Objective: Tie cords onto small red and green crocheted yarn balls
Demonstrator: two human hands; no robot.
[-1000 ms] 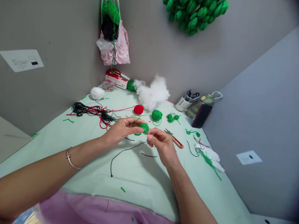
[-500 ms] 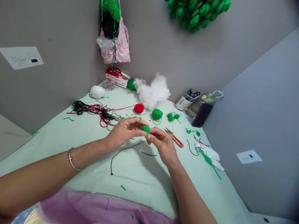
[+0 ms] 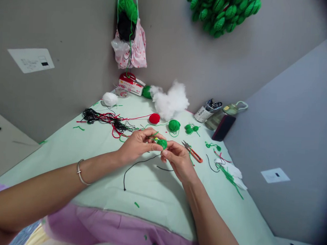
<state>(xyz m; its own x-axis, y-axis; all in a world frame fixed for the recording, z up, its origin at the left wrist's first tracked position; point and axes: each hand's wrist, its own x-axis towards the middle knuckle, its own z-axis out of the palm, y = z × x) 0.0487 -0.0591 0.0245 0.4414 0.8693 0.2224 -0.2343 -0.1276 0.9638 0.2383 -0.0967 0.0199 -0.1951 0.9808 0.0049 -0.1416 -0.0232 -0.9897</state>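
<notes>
A small round green crocheted piece [image 3: 162, 143] is held up over the middle of the table between my two hands. My left hand [image 3: 139, 146] pinches it from the left, with green yarn lying over the fingers. A tiny yellow spot shows beside the piece, too small to name. My right hand [image 3: 179, 160] has its thumb and fingers closed at the piece's right edge; whether it also holds a tool is hidden. Under the hands a black cord [image 3: 131, 167] curves across the pale cloth. Orange-handled thread snips [image 3: 193, 152] lie just right of my right hand.
Behind the hands are a red yarn ball [image 3: 154, 118], a green yarn ball [image 3: 174, 126] and white stuffing [image 3: 171, 101]. Tangled black and red yarn [image 3: 109, 121] lies left. A pen cup [image 3: 204, 112], phone [image 3: 224, 127] and bottle [image 3: 231, 109] stand right. A yarn bag [image 3: 131, 45] hangs behind.
The view has shifted slightly, so everything sits a little further right. The green piece has turned a bit in my fingers, and a yellow spot now shows beside it.
</notes>
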